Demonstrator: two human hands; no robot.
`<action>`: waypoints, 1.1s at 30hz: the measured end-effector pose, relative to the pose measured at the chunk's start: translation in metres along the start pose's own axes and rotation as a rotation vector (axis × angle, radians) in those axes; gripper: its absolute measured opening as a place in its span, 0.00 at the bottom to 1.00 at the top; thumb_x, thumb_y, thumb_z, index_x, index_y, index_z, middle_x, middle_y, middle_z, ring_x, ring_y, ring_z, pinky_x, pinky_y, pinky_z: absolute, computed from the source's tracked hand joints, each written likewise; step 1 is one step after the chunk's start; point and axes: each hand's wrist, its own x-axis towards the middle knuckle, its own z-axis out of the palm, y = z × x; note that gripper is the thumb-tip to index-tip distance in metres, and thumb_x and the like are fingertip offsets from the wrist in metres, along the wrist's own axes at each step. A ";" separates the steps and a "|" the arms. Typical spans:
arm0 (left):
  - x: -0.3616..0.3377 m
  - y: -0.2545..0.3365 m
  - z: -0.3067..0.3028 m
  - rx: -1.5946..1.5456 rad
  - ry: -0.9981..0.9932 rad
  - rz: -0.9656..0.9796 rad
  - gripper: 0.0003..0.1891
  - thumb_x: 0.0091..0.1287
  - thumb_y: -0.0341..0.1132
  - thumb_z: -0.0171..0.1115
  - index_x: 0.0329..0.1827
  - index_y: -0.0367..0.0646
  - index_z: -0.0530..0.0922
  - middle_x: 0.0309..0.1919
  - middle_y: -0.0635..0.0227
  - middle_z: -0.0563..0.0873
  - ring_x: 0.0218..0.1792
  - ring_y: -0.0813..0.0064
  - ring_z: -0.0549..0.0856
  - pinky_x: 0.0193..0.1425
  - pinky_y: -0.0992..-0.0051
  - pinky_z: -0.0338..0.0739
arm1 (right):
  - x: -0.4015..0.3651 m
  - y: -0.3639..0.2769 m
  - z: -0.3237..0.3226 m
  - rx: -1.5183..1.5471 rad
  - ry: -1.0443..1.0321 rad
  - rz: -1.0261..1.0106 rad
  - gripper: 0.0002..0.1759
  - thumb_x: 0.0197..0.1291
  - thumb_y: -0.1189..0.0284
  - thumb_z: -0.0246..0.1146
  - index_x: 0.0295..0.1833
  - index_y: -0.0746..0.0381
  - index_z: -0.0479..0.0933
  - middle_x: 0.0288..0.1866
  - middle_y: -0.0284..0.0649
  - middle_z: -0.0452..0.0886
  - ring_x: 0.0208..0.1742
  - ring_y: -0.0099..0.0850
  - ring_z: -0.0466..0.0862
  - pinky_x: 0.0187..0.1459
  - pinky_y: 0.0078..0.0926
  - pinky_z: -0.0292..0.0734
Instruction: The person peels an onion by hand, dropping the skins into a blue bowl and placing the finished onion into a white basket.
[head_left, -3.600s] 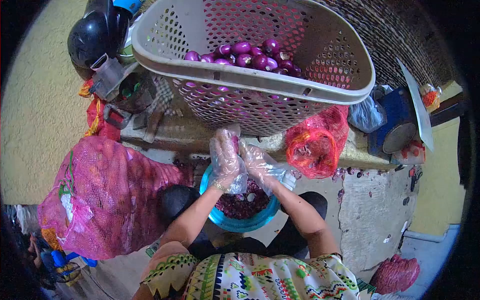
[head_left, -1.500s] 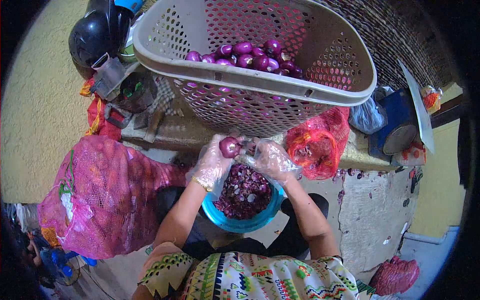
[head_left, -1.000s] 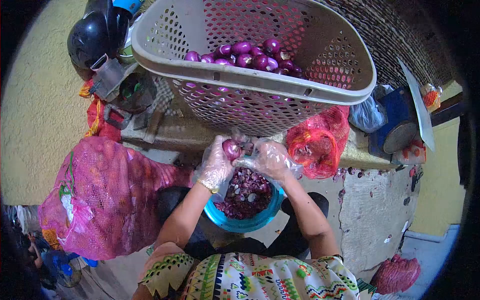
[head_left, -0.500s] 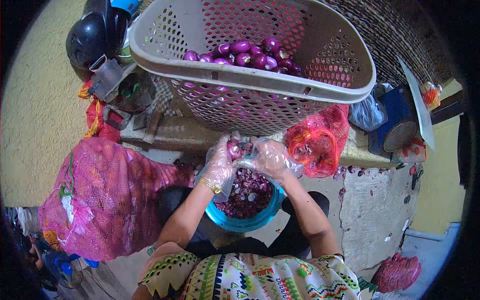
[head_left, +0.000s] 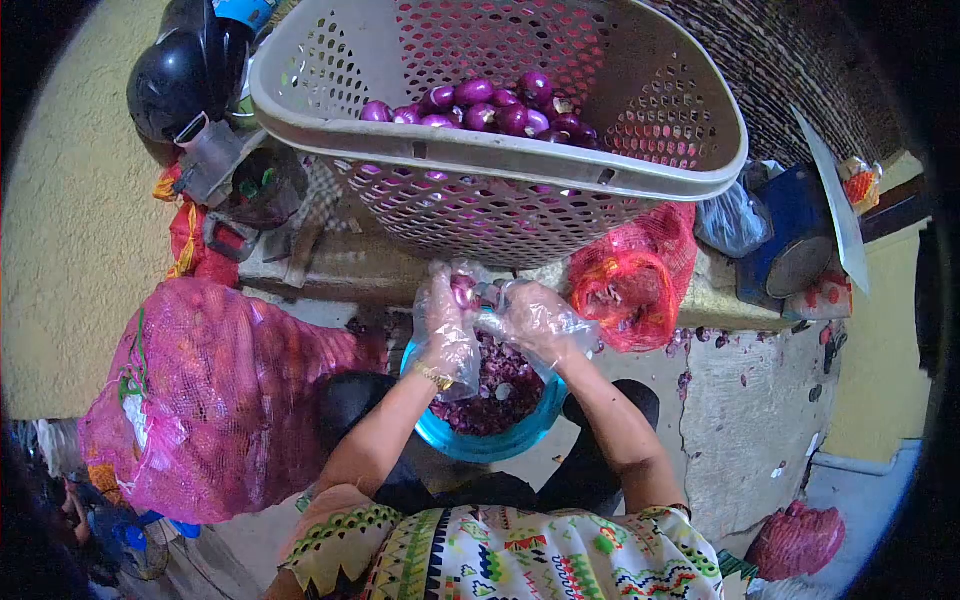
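My left hand [head_left: 445, 325], in a clear plastic glove and wearing a gold bracelet, is closed around a purple-red onion [head_left: 463, 292]. Right beside it, my gloved right hand [head_left: 530, 318] has its fingers curled against a small greyish thing at the onion's side; what it grips is mostly hidden. Both hands are over the near side of a blue basin [head_left: 480, 447], which holds onion skins and trimmings [head_left: 500, 390]. Beyond them stands a large grey perforated basket [head_left: 480, 160] with shiny peeled onions [head_left: 500, 108] inside.
A big pink mesh sack [head_left: 225, 400] full of onions leans at the left. An open red mesh bag [head_left: 635, 290] lies on the ledge at right, near a blue container [head_left: 790, 240]. Another mesh sack [head_left: 797, 540] sits at lower right. A black helmet [head_left: 175, 90] is upper left.
My left hand has turned slightly, and the onion has shifted a little to the left in its grip. My right hand stays close beside it. The view has moved slightly.
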 end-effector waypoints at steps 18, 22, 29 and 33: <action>0.007 -0.017 -0.006 -0.135 -0.097 0.256 0.18 0.77 0.47 0.46 0.42 0.44 0.79 0.36 0.64 0.85 0.34 0.71 0.83 0.41 0.70 0.79 | 0.001 -0.015 0.015 0.243 -0.089 0.202 0.37 0.65 0.36 0.55 0.42 0.62 0.86 0.33 0.56 0.85 0.39 0.54 0.87 0.43 0.49 0.79; 0.027 -0.018 -0.025 0.200 -0.232 0.331 0.15 0.75 0.44 0.53 0.46 0.41 0.79 0.39 0.61 0.86 0.39 0.66 0.85 0.47 0.64 0.82 | -0.001 -0.021 0.000 0.425 -0.080 0.275 0.36 0.67 0.38 0.53 0.43 0.63 0.86 0.33 0.56 0.85 0.37 0.52 0.86 0.41 0.46 0.78; 0.017 0.003 -0.018 -0.210 -0.299 -0.284 0.13 0.73 0.42 0.56 0.41 0.40 0.78 0.36 0.61 0.84 0.36 0.66 0.86 0.39 0.65 0.85 | 0.001 -0.003 -0.005 0.057 -0.079 0.074 0.39 0.63 0.35 0.56 0.31 0.65 0.84 0.26 0.57 0.82 0.30 0.53 0.85 0.37 0.49 0.78; 0.010 -0.005 -0.007 -0.219 0.063 -0.069 0.11 0.73 0.42 0.55 0.39 0.45 0.78 0.32 0.64 0.84 0.32 0.68 0.85 0.33 0.67 0.83 | -0.001 -0.009 0.007 0.031 -0.021 0.068 0.36 0.63 0.39 0.59 0.33 0.67 0.83 0.28 0.57 0.83 0.31 0.52 0.85 0.37 0.48 0.78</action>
